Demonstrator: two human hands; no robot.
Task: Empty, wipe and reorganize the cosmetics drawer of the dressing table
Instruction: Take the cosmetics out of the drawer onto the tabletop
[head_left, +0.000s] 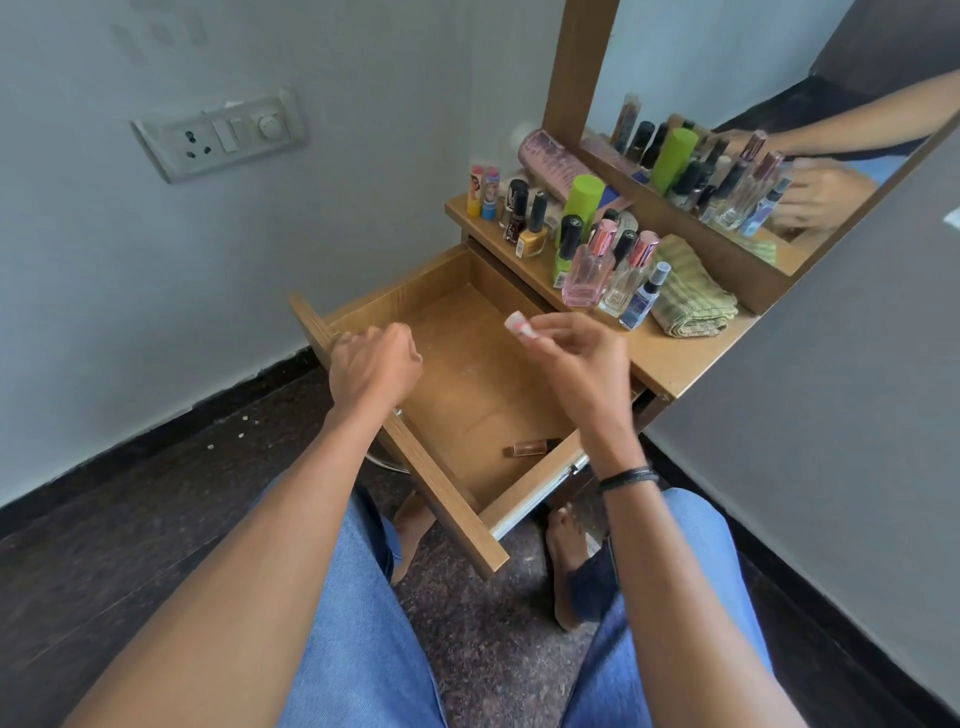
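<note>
The wooden drawer (363, 306) is pulled out wide, its dusty floor nearly bare. One small brown bottle (530, 448) lies on its side near the drawer's front right corner. My right hand (576, 358) hovers over the drawer's right side, fingers pinched on a small pink-and-white cosmetic item (517, 323). My left hand (374, 364) is curled into a loose fist above the drawer's left front edge, with nothing visible in it. Several nail polishes, perfume bottles and a green can (584, 200) stand on the dressing table top (670, 358). A folded green cloth (691, 296) lies beside them.
A mirror (727, 156) in a wooden frame stands behind the table top and reflects the bottles and my hand. A switch panel (218, 135) is on the wall at left. My knees in blue jeans and bare feet are under the drawer on the dark floor.
</note>
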